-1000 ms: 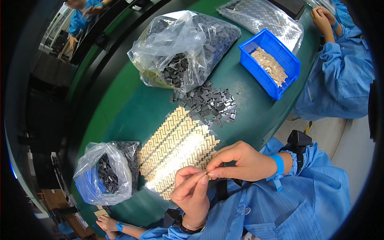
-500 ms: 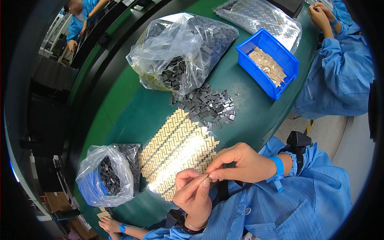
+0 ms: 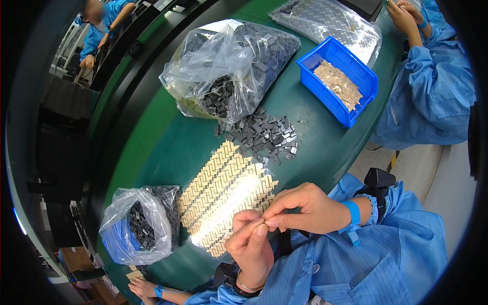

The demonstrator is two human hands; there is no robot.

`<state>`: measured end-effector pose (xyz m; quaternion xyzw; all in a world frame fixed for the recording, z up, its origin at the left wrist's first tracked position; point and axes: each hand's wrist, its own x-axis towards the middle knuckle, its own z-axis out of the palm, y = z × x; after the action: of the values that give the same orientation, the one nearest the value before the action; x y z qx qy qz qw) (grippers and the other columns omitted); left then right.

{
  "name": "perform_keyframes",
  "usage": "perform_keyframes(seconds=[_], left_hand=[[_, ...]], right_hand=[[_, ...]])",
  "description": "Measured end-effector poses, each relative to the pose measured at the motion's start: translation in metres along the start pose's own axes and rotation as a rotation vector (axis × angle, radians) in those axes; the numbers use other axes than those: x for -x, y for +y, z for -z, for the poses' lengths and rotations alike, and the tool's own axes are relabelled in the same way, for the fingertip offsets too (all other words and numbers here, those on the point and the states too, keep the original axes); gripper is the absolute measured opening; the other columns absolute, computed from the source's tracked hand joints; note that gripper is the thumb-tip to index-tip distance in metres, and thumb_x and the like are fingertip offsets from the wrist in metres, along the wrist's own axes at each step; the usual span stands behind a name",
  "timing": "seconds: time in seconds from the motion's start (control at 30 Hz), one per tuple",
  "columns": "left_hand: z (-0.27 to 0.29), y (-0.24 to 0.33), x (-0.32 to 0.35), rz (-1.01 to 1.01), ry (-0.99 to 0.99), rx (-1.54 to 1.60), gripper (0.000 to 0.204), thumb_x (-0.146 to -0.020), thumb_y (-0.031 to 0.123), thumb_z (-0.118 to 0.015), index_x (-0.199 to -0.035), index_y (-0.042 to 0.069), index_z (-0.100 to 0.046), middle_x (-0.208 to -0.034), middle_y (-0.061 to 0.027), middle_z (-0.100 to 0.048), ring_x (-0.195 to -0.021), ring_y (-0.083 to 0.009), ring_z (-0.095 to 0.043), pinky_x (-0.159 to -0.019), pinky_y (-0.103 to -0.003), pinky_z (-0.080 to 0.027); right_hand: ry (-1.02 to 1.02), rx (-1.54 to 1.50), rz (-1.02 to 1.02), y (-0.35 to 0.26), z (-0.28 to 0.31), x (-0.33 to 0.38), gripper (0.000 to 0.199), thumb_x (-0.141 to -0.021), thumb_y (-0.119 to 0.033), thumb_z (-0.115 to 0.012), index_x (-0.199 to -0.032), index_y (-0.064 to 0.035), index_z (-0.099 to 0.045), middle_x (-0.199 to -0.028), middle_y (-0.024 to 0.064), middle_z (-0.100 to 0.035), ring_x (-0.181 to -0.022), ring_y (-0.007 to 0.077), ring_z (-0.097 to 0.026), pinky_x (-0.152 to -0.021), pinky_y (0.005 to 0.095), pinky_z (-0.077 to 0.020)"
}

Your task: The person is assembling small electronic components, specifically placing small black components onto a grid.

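My left hand (image 3: 251, 243) and my right hand (image 3: 309, 207) meet fingertip to fingertip over the near edge of the table. Both are closed in a pinch around something tiny that the fingers almost wholly cover; I cannot make out what it is. Just beyond them lies a sheet (image 3: 223, 195) with rows of small beige pieces in a slanting pattern, with dark gaps between them. A loose pile of small black parts (image 3: 267, 133) lies past the sheet's far edge. Glare hides part of the sheet.
A large clear bag (image 3: 229, 66) of black parts stands at the back. To its right are a blue bin (image 3: 339, 81) of beige pieces and a clear plastic package (image 3: 330, 25). A smaller open bag (image 3: 140, 223) sits left. Co-workers' hands show at lower left, upper left and upper right.
My left hand has shifted slightly to the right; both hands keep their pinch. The upper-left co-worker's arm has moved, and the upper-right co-worker's hands have gone slightly up and left.
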<state>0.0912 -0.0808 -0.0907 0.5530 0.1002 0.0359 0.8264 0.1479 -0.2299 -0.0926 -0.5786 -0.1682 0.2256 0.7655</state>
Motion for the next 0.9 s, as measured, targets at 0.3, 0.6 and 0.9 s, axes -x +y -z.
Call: perform_keyframes(seconds=[0.3, 0.6, 0.9], left_hand=[[-0.005, 0.0, 0.0, -0.035, -0.001, -0.02, 0.015, -0.08, 0.004, -0.062, -0.092, -0.004, -0.065, -0.097, -0.0108, -0.051, -0.09, -0.0183, -0.049, -0.082, -0.03, -0.039], [0.003, 0.012, -0.013, -0.144, 0.017, -0.076, 0.014, -0.079, 0.008, -0.06, -0.085, -0.005, -0.062, -0.096, -0.0141, -0.052, -0.089, -0.022, -0.05, -0.084, -0.033, -0.039], [-0.001, 0.033, -0.014, -0.773, -0.056, -0.968, 0.018, -0.065, 0.004, -0.068, -0.083, 0.007, -0.065, -0.082, -0.0049, -0.048, -0.07, -0.0191, -0.047, -0.07, -0.036, -0.038]], right_hand=[[0.034, -0.028, 0.002, 0.001, 0.0, 0.001, 0.017, -0.081, -0.011, -0.064, -0.091, 0.0024, -0.064, -0.079, 0.0081, -0.064, -0.068, 0.0091, -0.058, -0.06, 0.0219, -0.0462], [0.616, 1.037, 0.613, -0.059, 0.084, -0.007, 0.008, -0.07, 0.0, -0.062, -0.077, -0.0031, -0.064, -0.07, 0.0076, -0.062, -0.063, 0.0205, -0.059, -0.056, 0.0291, -0.0445], [0.711, 1.561, 0.492, -0.077, 0.146, -0.003, 0.002, -0.075, -0.003, -0.06, -0.076, -0.0028, -0.059, -0.071, 0.0106, -0.058, -0.067, 0.029, -0.056, -0.064, 0.0346, -0.0441]])
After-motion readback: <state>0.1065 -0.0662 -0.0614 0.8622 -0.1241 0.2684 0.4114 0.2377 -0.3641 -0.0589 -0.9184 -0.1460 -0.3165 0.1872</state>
